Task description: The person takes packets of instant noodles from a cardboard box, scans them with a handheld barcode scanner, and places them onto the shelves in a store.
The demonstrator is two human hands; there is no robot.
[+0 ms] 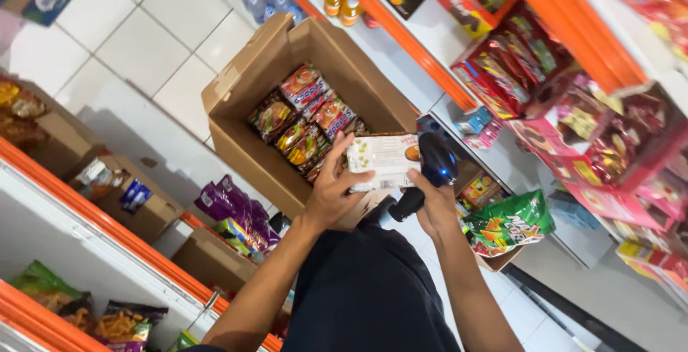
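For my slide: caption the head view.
Left hand holds a noodle packet, right hand a handheld scanner, above an open carton.

A shop aisle: orange-edged shelves (430,65) of snack packets (502,73), bottles (340,1), and stock cartons (244,137) on the tiled floor (158,30).

An open cardboard box (236,148) of snack packets (304,119) sits between orange-edged shelves (423,55), bottles (340,5) and a green bag (509,223).

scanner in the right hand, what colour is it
Black, with a small blue light glowing on its head; the scanner shows in the head view, held in the right hand.
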